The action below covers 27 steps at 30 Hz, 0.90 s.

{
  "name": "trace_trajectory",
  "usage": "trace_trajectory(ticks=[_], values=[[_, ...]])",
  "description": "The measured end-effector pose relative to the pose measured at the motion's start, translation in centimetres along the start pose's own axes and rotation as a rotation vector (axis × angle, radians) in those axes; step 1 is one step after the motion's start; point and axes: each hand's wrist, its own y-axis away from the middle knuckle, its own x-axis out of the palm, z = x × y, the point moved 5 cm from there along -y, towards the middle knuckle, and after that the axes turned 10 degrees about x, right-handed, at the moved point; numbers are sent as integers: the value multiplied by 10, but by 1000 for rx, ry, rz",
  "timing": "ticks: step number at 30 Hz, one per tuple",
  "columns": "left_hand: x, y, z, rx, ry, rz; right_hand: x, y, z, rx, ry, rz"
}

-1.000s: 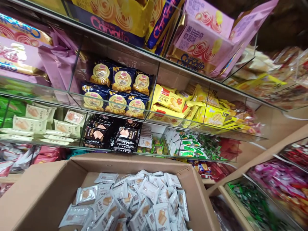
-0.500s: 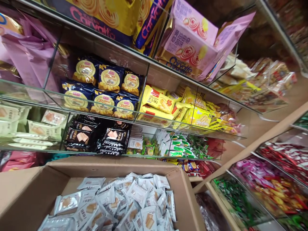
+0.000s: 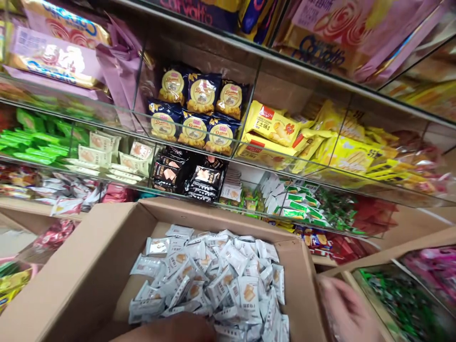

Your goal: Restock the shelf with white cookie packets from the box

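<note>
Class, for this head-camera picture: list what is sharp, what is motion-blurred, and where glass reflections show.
Head view: the white packets in the cardboard box are fairly sharp; the right hand is smeared by motion; the glass shelf front reflects light and veils the yellow packs behind it.

packets (image 3: 221,278) in box (image 3: 89,266) | shelves (image 3: 199,148) behind box | bin (image 3: 384,255) right of box, just beside it

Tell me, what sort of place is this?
Most likely a snack shop: glass shelves stacked with navy biscuit packets, an open cardboard box full of white snack packets, and green wrapped sweets in a bin at the right.
</note>
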Motion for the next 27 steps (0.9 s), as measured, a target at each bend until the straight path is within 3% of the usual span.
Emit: trace_trajectory(ticks=[3,5,7,11,14,18,21,24,27], values=[[-20,3,-17,-4,-72,1,94,11,59,-318,492,398],[-32,5,-18,-75,-55,-63,141,22,82,-472,749,471],[-41,4,-11,-128,-7,-159,166,28,91,-539,862,462],[-53,-2,17,-140,148,-433,169,31,85,-554,877,419],[-58,-7,32,-133,495,-577,156,35,85,-576,800,412],[-56,-8,22,-262,1142,-565,146,60,105,-793,398,599],[-62,-8,1,-186,1258,-553,143,78,114,-919,155,742],[-72,-8,-5,-51,1147,-665,145,79,110,-776,-69,846],[-76,-10,-4,50,1040,-699,159,71,93,-318,-368,981]])
